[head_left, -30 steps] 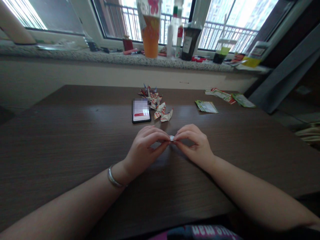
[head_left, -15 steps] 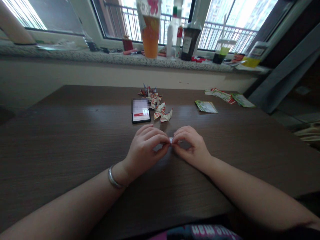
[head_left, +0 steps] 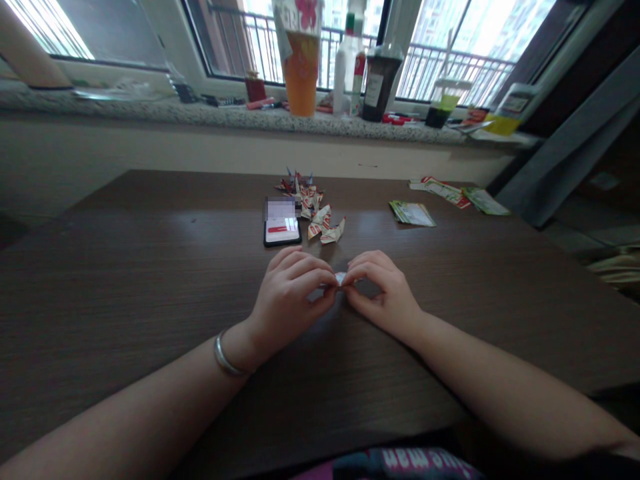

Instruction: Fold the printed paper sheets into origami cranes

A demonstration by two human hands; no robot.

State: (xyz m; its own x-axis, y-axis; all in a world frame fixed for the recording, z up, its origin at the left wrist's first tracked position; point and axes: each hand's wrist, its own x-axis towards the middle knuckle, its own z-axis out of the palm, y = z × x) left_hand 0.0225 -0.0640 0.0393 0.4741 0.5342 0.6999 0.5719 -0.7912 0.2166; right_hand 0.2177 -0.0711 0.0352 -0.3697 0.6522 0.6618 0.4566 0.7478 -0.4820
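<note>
Between my fingertips is a small whitish piece of paper, mostly covered by the fingers. My left hand, with a silver bangle on its wrist, pinches the paper's left side between thumb and forefinger. From the other side my right hand pinches it the same way. Just beyond the hands lie several folded paper pieces with red print, in a loose cluster. A phone with its screen lit rests to the left of the cluster.
A small stack of green-and-white paper slips lies at the right of the brown table. More printed strips are behind it. On the stone windowsill stand an orange drink cup, a dark cup and bottles.
My left hand has shifted slightly left, away from the right one. A little more of the paper shows between the fingertips.
</note>
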